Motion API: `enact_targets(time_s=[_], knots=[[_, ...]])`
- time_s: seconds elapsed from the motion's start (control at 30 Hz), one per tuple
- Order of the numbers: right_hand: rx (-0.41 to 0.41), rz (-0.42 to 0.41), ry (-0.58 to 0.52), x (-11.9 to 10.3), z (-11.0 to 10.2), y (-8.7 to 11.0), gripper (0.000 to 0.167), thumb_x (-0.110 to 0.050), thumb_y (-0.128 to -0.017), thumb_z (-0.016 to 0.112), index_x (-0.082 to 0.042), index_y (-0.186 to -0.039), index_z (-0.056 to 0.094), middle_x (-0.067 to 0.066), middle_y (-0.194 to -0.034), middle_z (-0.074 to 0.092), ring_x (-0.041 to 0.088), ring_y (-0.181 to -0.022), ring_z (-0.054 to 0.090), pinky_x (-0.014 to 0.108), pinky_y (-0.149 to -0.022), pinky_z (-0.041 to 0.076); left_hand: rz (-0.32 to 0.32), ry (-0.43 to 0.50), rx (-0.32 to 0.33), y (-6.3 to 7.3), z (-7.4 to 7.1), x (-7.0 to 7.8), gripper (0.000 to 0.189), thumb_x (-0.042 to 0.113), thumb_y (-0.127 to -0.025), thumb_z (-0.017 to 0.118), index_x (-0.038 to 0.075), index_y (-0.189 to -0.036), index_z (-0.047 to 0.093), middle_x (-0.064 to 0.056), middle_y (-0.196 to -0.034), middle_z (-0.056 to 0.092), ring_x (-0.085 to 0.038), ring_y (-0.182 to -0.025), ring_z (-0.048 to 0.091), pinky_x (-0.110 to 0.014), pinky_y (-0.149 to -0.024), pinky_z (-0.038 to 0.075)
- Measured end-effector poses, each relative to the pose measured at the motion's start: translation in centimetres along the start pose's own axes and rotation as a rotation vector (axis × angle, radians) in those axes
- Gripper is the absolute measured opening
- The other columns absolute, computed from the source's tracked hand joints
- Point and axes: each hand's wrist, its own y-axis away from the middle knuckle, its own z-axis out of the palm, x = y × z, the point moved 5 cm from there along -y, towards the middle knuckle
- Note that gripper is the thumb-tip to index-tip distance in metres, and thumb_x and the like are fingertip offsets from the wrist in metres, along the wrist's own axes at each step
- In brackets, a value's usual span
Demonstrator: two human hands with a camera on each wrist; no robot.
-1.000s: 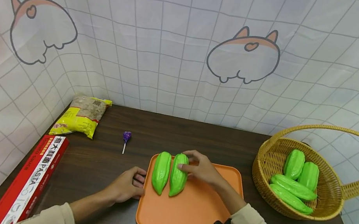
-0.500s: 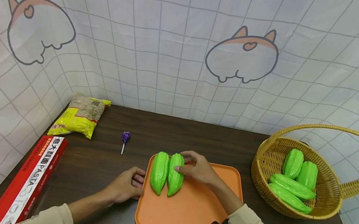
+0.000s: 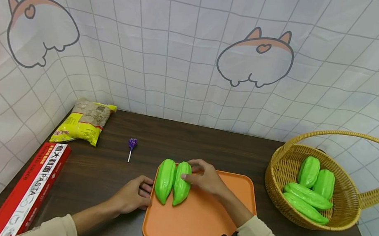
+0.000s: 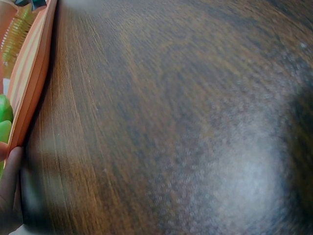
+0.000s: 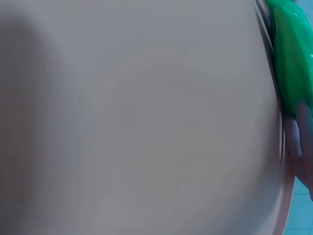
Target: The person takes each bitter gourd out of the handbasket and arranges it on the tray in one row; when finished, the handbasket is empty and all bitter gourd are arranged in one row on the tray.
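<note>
Two glossy green ridged fruits lie side by side at the left end of an orange tray [image 3: 189, 228] in the head view. My right hand [image 3: 207, 178] holds the right-hand fruit [image 3: 179, 193], thumb on top and fingers around its far end. The left-hand fruit [image 3: 164, 182] touches it and sits against the tray's left rim. My left hand [image 3: 130, 195] grips that rim from outside; its fingertips are partly hidden. In the left wrist view, fingers [image 4: 11, 183] meet the tray edge [image 4: 34, 83]. The right wrist view shows the held green fruit [image 5: 292, 58] beside my fingertips.
A wicker basket [image 3: 272, 186] with several similar green fruits stands at the right. On the left lie a red pasta box [image 3: 32, 188], a yellow bag [image 3: 85, 123] and a purple lollipop [image 3: 132, 144]. A patterned white curtain [image 3: 182, 50] surrounds the dark table [image 3: 124, 124].
My right hand has slid its fruit leftward, closing the gap to the other fruit and pushing both toward the tray's left rim. The left hand has stayed at the rim.
</note>
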Motion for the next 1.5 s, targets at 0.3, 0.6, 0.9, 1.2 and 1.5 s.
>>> enact_targets(time_s=[0.3, 0.6, 0.9, 1.2, 1.5], knots=[[-0.01, 0.006, -0.014, 0.1, 0.0, 0.0, 0.066, -0.03, -0.092, 0.072, -0.008, -0.147, 0.044, 0.021, -0.134, 0.053, 0.025, -0.104, 0.066, 0.039, -0.086, 0.06, 0.003, -0.001, -0.006, 0.0, 0.0, 0.1, 0.061, -0.007, -0.072, 0.07, -0.006, -0.131, 0.051, -0.019, -0.113, 0.056, -0.022, -0.091, 0.061, -0.035, -0.069, 0.064], [-0.02, 0.005, -0.091, -0.1, -0.4, 0.3, 0.071, -0.029, -0.093, 0.071, -0.003, -0.149, 0.037, 0.026, -0.141, 0.049, 0.028, -0.106, 0.068, 0.042, -0.091, 0.06, 0.003, -0.007, -0.003, 0.1, 0.0, 0.2, 0.061, -0.006, -0.073, 0.07, -0.006, -0.131, 0.052, -0.018, -0.112, 0.057, -0.021, -0.091, 0.061, -0.035, -0.068, 0.063], [0.007, -0.016, -0.05, -0.8, -1.9, 1.1, 0.067, -0.027, -0.094, 0.07, -0.004, -0.149, 0.039, 0.024, -0.143, 0.048, 0.035, -0.116, 0.063, 0.045, -0.095, 0.059, 0.008, -0.008, -0.002, 0.1, 0.0, 0.2, 0.06, -0.006, -0.073, 0.07, -0.006, -0.13, 0.052, -0.019, -0.112, 0.057, -0.021, -0.09, 0.062, -0.035, -0.068, 0.064], [-0.032, -0.073, 0.054, -2.5, -4.5, 2.5, 0.066, -0.03, -0.093, 0.071, -0.008, -0.148, 0.042, 0.026, -0.142, 0.049, 0.031, -0.112, 0.065, 0.046, -0.093, 0.059, 0.008, -0.014, 0.005, 0.1, -0.1, 0.1, 0.06, -0.006, -0.073, 0.071, -0.004, -0.13, 0.053, -0.018, -0.111, 0.057, -0.021, -0.09, 0.062, -0.035, -0.068, 0.064], [-0.099, -0.116, 0.125, -3.5, -6.6, 4.6, 0.064, -0.03, -0.093, 0.071, -0.014, -0.148, 0.041, 0.023, -0.14, 0.051, 0.032, -0.109, 0.067, 0.039, -0.089, 0.061, 0.005, -0.017, 0.007, 0.2, -0.1, 0.2, 0.059, -0.006, -0.073, 0.071, -0.005, -0.129, 0.053, -0.017, -0.11, 0.057, -0.02, -0.089, 0.062, -0.035, -0.068, 0.064]])
